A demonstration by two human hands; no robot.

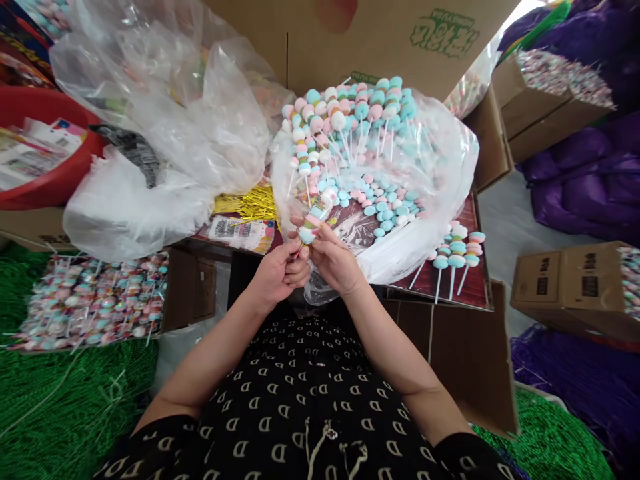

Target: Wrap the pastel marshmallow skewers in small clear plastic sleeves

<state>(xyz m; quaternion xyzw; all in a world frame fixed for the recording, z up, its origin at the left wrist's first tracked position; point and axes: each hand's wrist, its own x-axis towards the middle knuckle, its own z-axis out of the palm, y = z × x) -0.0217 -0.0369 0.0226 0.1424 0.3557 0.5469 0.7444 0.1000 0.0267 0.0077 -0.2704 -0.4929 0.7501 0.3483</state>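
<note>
Between my two hands is a marshmallow skewer [315, 219] in a printed see-through wrapper, its top tilted away from me. My left hand [281, 272] is closed in a pinch at the gathered lower end of the wrapper, where the stick is mostly hidden. My right hand [339, 261] grips the same skewer from the right side, thumb and fingers near its lowest candy. Just beyond lies a large plastic bag [440, 147] with many unwrapped skewers [360, 107] and loose pastel candies [387, 213]. Gold twist ties [250, 203] and flat printed wrappers [243, 232] lie left of my hands.
Several unwrapped skewers [457, 247] rest at the table's right edge. A red basin [75, 163] and a plastic bag [135, 217] stand left. Below is a box of wrapped skewers [100, 300]. A large carton [320, 40] stands behind; more cartons [570, 280] are at right.
</note>
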